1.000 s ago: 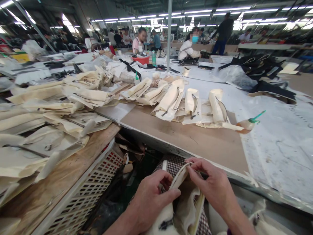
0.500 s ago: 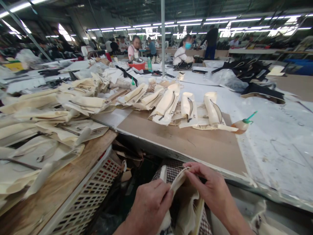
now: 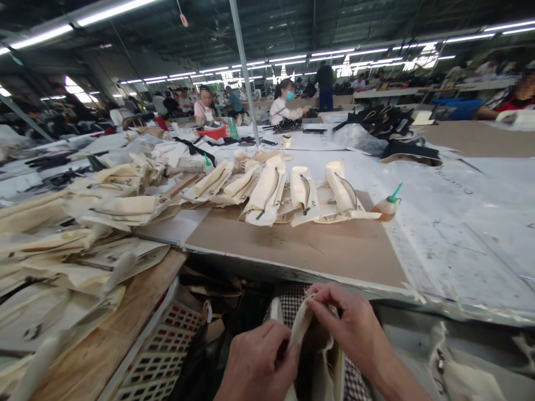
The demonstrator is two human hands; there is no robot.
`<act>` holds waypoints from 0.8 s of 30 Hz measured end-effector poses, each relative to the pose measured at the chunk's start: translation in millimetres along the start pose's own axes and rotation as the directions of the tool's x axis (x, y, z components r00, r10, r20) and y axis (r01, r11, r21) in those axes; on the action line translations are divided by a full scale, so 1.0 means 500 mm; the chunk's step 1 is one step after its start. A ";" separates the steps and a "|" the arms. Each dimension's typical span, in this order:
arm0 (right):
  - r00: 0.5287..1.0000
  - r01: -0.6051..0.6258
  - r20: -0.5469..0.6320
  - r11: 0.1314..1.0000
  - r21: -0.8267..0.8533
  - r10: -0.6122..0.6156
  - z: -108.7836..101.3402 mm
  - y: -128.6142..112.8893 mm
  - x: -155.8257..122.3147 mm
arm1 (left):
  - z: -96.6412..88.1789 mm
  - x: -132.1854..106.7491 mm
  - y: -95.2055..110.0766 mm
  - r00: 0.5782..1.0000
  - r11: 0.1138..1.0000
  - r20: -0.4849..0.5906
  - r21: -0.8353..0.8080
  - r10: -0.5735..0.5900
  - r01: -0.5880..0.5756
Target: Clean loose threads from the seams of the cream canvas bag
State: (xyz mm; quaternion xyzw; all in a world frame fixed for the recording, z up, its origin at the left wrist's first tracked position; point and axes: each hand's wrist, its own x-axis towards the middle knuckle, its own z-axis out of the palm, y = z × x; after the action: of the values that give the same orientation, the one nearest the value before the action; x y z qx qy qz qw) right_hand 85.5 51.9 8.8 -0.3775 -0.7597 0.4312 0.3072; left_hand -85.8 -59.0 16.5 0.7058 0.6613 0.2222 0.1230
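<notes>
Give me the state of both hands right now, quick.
Left hand: closed, holding the cream cloth at its edge.
Right hand: closed, pinching the top of the same cloth.

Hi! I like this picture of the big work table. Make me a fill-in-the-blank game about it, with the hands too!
1. The left hand and right hand hold a cloth piece coloured ____.
2. The lower cloth behind it has a ____ pattern.
3. The small plastic bottle has a ____ nozzle.
4. The basin far down the table is ____.

Missing words: cream, checked, green, red.
</notes>
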 end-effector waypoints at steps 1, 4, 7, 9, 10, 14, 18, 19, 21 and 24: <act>1.000 0.003 0.010 1.000 0.005 -0.003 0.001 -0.002 -0.001 | -0.002 0.003 0.002 1.000 1.000 0.013 -0.003 -0.009 0.009; 1.000 0.015 0.016 1.000 0.011 -0.016 0.003 -0.007 -0.005 | -0.007 0.020 0.010 1.000 1.000 0.021 -0.025 -0.014 0.014; 1.000 0.024 -0.008 0.999 0.023 -0.023 0.003 -0.009 -0.006 | -0.004 0.042 0.016 0.997 0.998 -0.051 0.025 0.060 -0.058; 1.000 0.027 -0.004 0.999 0.031 -0.027 0.001 -0.008 -0.005 | 0.002 0.053 0.019 0.986 0.988 -0.105 0.101 0.127 -0.116; 1.000 0.027 0.009 0.999 0.032 -0.027 0.000 -0.007 -0.005 | 0.005 0.056 0.019 0.981 0.982 -0.120 0.132 0.153 -0.137; 0.999 0.018 0.035 1.000 0.020 -0.019 -0.001 -0.010 0.000 | 0.007 0.050 0.019 0.988 0.983 -0.066 0.130 0.137 -0.128; 0.998 0.008 0.063 1.000 -0.016 -0.007 0.002 -0.015 0.004 | -0.008 0.026 0.022 0.989 0.984 0.118 0.164 -0.087 0.067; 0.998 0.003 0.068 1.000 -0.017 -0.002 0.002 -0.016 0.004 | -0.013 0.019 0.024 0.977 0.977 0.158 0.179 -0.143 0.114; 0.998 -0.004 0.070 1.000 -0.002 0.004 0.002 -0.017 0.002 | -0.020 0.004 0.029 0.945 0.966 0.231 0.167 -0.230 0.195; 0.996 0.005 0.084 1.000 0.027 -0.007 0.001 -0.018 -0.001 | -0.024 -0.017 0.038 0.901 0.953 0.314 0.057 -0.299 0.296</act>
State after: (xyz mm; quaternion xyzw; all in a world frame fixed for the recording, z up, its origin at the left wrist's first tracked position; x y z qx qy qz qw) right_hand 82.3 48.1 16.6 -0.3527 -0.7672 0.4559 0.2814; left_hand -75.2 -70.8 34.7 0.6236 0.7336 0.0811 0.2578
